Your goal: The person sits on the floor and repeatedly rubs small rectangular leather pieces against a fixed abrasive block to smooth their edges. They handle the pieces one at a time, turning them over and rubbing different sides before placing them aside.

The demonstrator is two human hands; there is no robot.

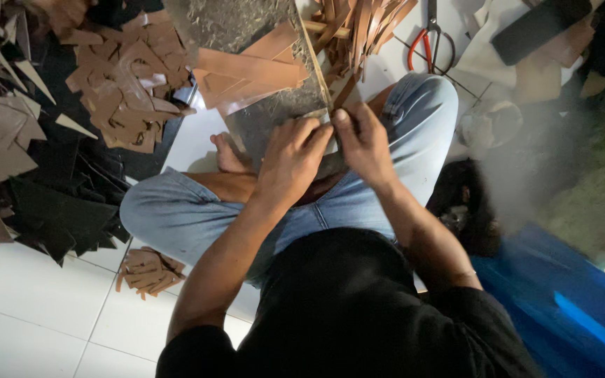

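I sit cross-legged on the floor in blue jeans with a grey scratched cutting board [246, 28] resting against my legs. My left hand [292, 157] and my right hand [362, 140] meet at the board's near right corner. Their fingertips pinch a small pale piece [323, 119] at the board's edge; what it is, I cannot tell. Tan leather pieces [253, 70] lie on the board just beyond my hands. A bundle of tan leather strips [358, 31] lies to the right of the board.
Red-handled scissors [425, 38] lie on the white tiles at the top. Brown leather offcuts [124, 77] and dark scraps [57, 210] pile up on the left. A small stack of brown pieces [148, 271] sits by my left knee. Blue sheeting [568, 301] lies at the lower right.
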